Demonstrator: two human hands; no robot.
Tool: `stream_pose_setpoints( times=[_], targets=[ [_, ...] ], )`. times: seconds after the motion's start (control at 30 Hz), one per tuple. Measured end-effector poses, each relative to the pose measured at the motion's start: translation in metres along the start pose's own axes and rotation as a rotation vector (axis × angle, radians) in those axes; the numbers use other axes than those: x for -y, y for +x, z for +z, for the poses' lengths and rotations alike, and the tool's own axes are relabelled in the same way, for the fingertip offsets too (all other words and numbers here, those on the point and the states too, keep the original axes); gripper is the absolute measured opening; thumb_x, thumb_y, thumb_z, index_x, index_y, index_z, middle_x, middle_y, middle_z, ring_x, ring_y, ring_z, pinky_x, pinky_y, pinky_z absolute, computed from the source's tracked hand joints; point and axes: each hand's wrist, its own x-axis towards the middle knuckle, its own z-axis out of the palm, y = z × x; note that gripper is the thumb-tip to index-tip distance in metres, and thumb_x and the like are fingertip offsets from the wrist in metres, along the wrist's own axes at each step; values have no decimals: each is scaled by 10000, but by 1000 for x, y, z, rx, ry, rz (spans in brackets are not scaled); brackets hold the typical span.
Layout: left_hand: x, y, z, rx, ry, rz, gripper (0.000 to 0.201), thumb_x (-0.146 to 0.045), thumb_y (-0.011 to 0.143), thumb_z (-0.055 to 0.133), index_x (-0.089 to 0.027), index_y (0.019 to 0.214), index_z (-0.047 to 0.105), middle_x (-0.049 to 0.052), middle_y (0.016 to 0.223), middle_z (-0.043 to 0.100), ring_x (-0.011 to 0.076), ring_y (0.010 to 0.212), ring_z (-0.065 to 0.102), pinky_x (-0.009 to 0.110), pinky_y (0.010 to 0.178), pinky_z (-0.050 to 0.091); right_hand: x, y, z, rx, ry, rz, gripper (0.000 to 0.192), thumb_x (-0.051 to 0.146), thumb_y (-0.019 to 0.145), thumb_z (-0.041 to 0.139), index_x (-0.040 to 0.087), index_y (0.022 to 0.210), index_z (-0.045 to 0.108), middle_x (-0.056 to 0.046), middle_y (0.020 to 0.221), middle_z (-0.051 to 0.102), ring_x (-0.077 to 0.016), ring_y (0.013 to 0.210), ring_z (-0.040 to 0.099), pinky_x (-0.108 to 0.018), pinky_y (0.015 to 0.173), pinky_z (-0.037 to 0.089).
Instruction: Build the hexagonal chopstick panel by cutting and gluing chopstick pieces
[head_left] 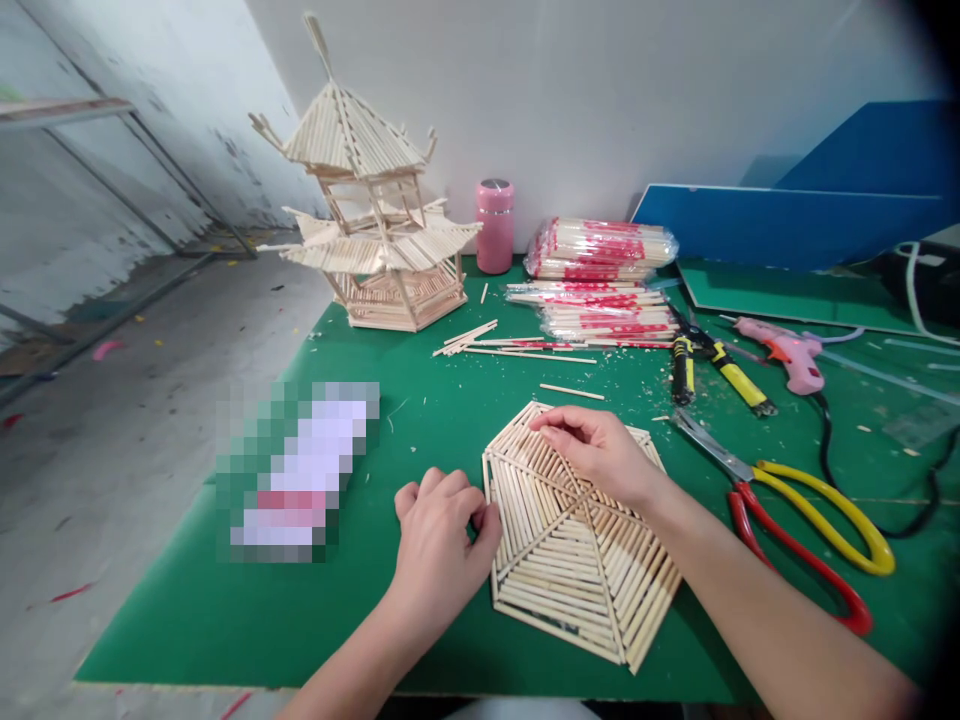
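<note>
Pale wall (pixel 585 110) backs a green desk (pixel 187 600), where a stick tower (pixel 382 245) stands beside a pink flask (pixel 495 225) and wrapped bundles of sticks (pixel 600 245). From the head camera, the stick panel (pixel 555 590) lies flat near the front of the desk, its rows split into wedges by spokes that meet towards the middle. Right hand (pixel 600 450) reaches over its upper part, thumb and forefinger brought close together at the upper-left wedge; whether a piece sits between them cannot be told. Left hand (pixel 442 530) is by the left edge with fingers loosely curled and thumb tip at the rim, and whether it grips the rim or only rests there is unclear.

For work this fine, a light left hand at the rim would probably serve best, since hard sideways pressure could skew the thin sticks. The right fingertips should press straight down, keeping each stick parallel to its neighbours and its ends tight to the spokes. Keeping the right forearm off the lower wedges would also be wise, as it passes over that side. Scissors (pixel 750 472) and a pink glue gun (pixel 784 350) lie to the right, and a short loose stick (pixel 571 392) sits just beyond the panel
</note>
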Motion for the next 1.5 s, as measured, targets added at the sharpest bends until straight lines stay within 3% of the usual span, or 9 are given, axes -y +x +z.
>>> stream_pose_setpoints(
  times=[0.43,0.8,1.03,1.13,1.3,1.5],
  targets=[
    [-1,-1,0,8,-3,-4,299,-237,781,414,-172,491,448,1,581,500,161,671,430,323,651,253,4,1,-5,-44,26,24,153,261,769,531,191,845,643,-14,772,632,-102,611,519,-250,549,415],
    [-1,-2,-1,13,-6,6,311,-239,791,398,-172,492,445,5,587,498,161,675,432,324,660,256,31,-12,-49,-451,179,-46,199,272,754,554,229,945,591,47,569,446,-90,508,439,-222,451,350],
    [-1,0,-5,18,-4,6,314,-236,794,398,-169,493,454,8,585,498,164,675,434,325,653,247,13,-43,-56,-704,200,10,103,269,686,659,194,721,597,-17,753,625,-81,539,472,-231,515,401],
    [-1,-1,-5,18,0,10,316,-238,799,397,-168,496,455,7,586,496,164,681,435,324,650,244,8,-56,-56,-777,220,40,110,267,663,686,185,681,614,-19,728,638,-85,547,489,-246,554,425],
    [-1,-1,-4,19,4,17,319,-240,803,392,-168,501,464,7,589,498,163,682,438,321,644,236,2,-66,-47,-817,208,40,124,278,697,653,184,777,657,-48,821,665,-95,543,498,-270,563,451],
    [0,-1,-3,-4,-8,4,318,-240,789,414,-166,482,455,7,573,495,160,672,435,319,642,232,-1,-70,-36,-742,-71,22,181,316,789,539,180,808,657,-45,804,663,-125,592,541,-276,585,450]
  ],
)
